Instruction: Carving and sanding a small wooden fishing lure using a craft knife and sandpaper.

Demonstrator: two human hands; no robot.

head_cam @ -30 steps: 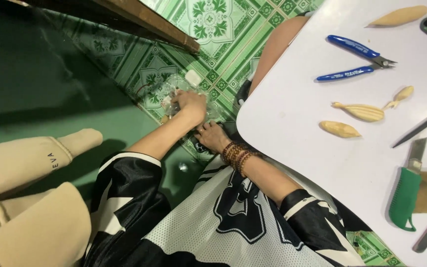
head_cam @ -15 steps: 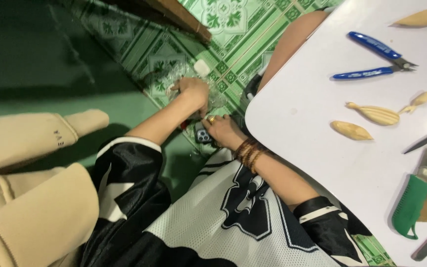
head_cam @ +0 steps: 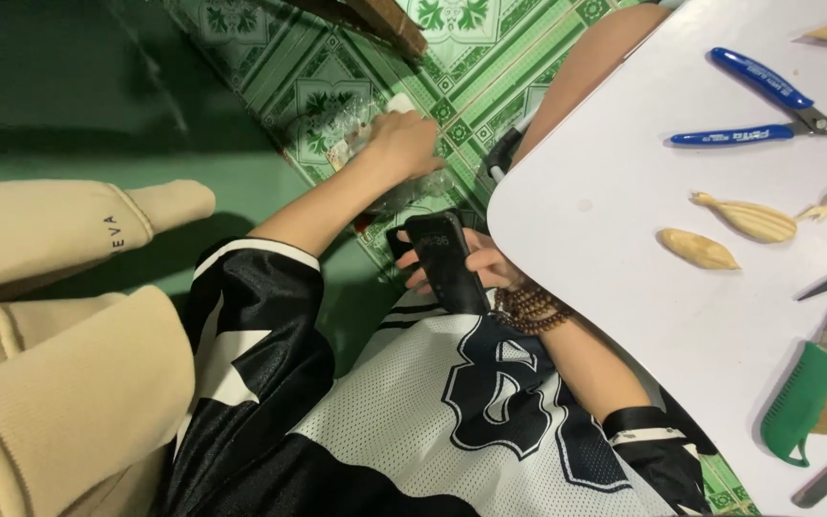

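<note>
One white table (head_cam: 624, 239) fills the right side, over green patterned floor tiles (head_cam: 337, 67). On it: green utility knife (head_cam: 801, 402) at the lower right, blue-handled cutters (head_cam: 768, 110) up top, two pale carved wood pieces (head_cam: 748, 218) between them. Right hand (head_cam: 476, 270), just under the table edge (bead bracelet on wrist), fingers wrapped around a black phone (head_cam: 444, 258). Left hand (head_cam: 404, 144) rests on a clear crinkled plastic bag (head_cam: 366, 144) on the floor; can't tell how tightly it grips.

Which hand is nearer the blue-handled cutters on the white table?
The right hand, holding a black phone below the table edge. The left hand reaches further away, down at the floor.
</note>
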